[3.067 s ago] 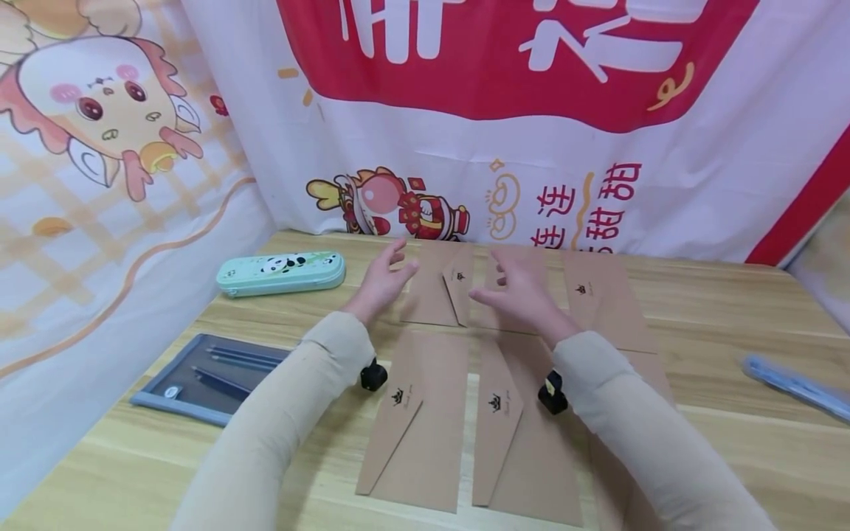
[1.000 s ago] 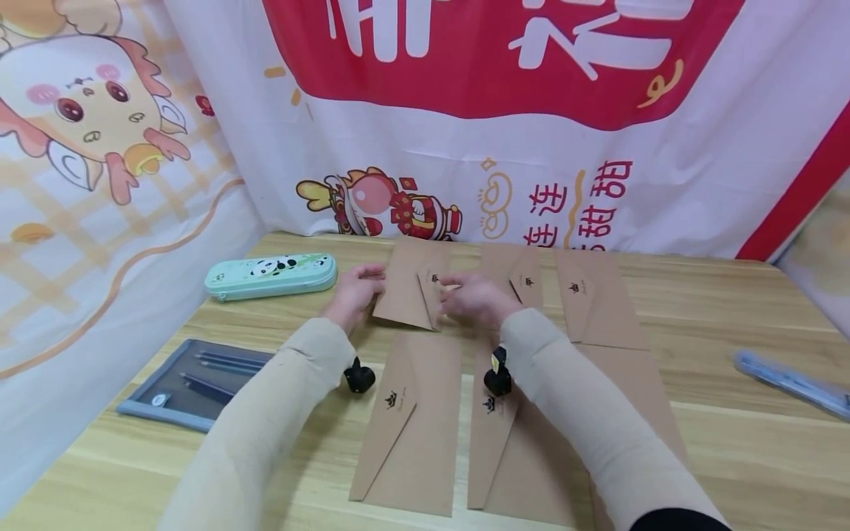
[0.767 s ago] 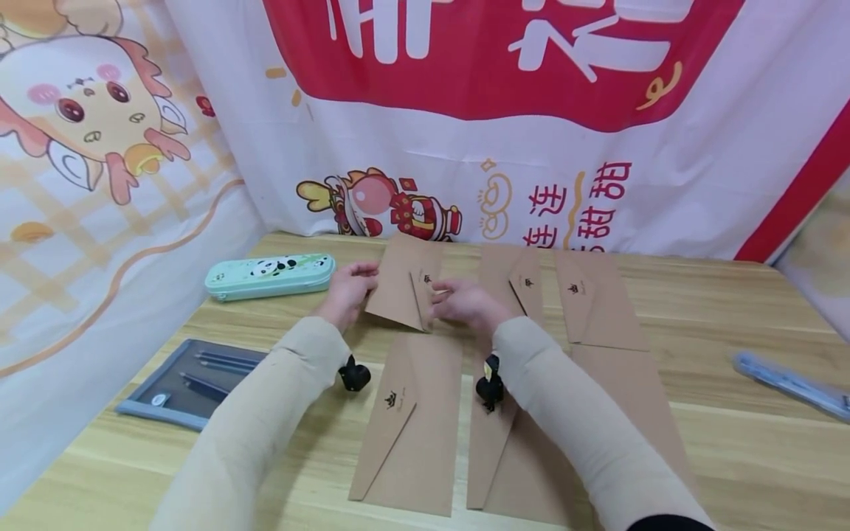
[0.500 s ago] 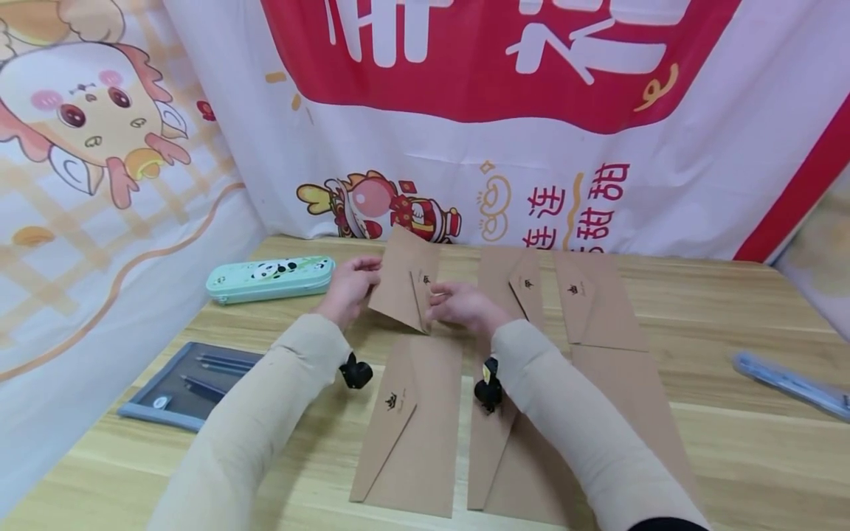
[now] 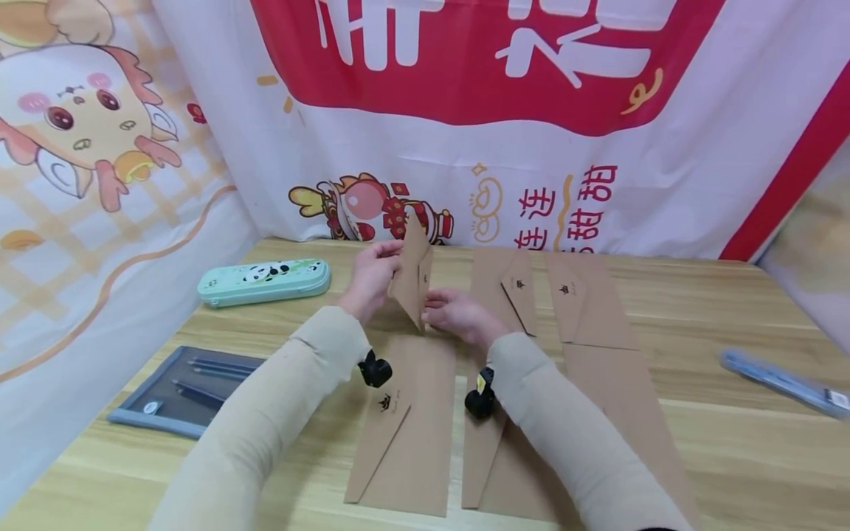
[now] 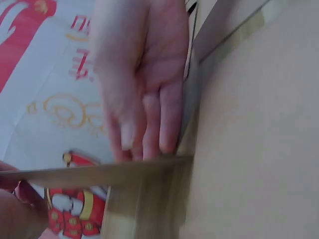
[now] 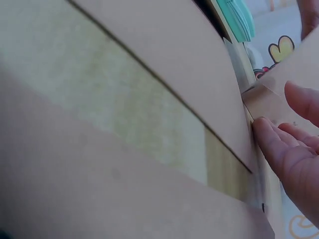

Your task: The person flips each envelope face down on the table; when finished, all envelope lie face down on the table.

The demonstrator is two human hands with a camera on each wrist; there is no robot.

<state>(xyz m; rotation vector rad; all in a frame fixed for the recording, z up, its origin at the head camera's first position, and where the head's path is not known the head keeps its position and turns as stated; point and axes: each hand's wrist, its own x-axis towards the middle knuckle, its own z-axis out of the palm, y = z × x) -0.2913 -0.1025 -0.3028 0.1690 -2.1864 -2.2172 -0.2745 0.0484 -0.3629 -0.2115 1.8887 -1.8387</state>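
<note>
A brown paper envelope stands tilted up on its long edge near the back of the table, its flap and small crown print facing right. My left hand pinches its left edge between thumb and fingers; part of that grip shows at the corner of the left wrist view. From the other side, my right hand reaches in with straight fingers, and its fingertips touch the envelope near the lower right edge. In the right wrist view, the right thumb lies apart from the fingers, close over the envelope.
More brown envelopes lie flat: one in front, one under the right forearm, others at the back and right. A mint panda pencil case, a mesh pouch of pencils and a slim blue object lie around.
Both hands have come down to the back left envelope. The left hand has raised its left side, turning it from nearly flat to steeply upright; the right fingers have stayed at its right edge.
</note>
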